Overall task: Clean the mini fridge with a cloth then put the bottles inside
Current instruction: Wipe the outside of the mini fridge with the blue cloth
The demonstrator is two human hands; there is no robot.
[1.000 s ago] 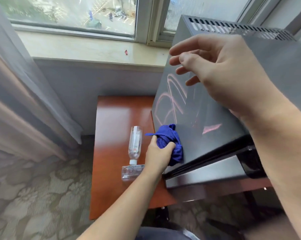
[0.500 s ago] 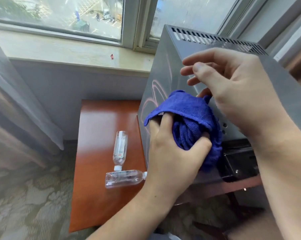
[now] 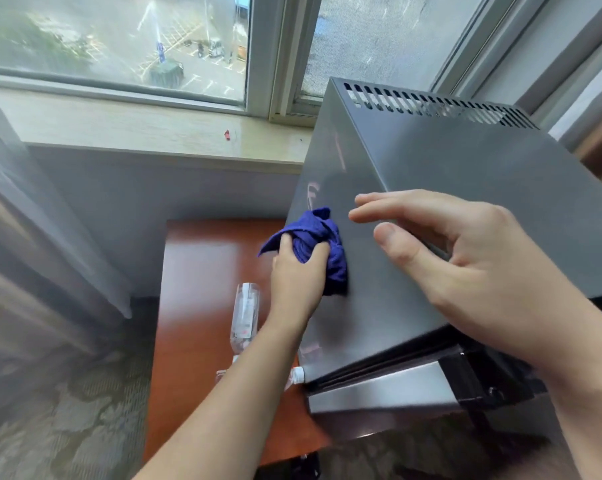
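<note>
Cloth (image 3: 327,244) is bunched in the left hand (image 3: 297,275), fingers (image 3: 285,244) curled round it, pressed to the mini fridge (image 3: 431,188) side wall for wiping. The right hand (image 3: 483,271) hangs open above the top, probably to steady it. Bottles (image 3: 245,317) lie waiting on the table (image 3: 202,271) alongside.

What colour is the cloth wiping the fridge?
Dark blue. The cloth, bunched in the left hand, shows best in the head view.

daylit window (image 3: 119,39) over pale sill (image 3: 136,129), red-brown table (image 3: 202,306), patterned carpet (image 3: 85,427).
</note>
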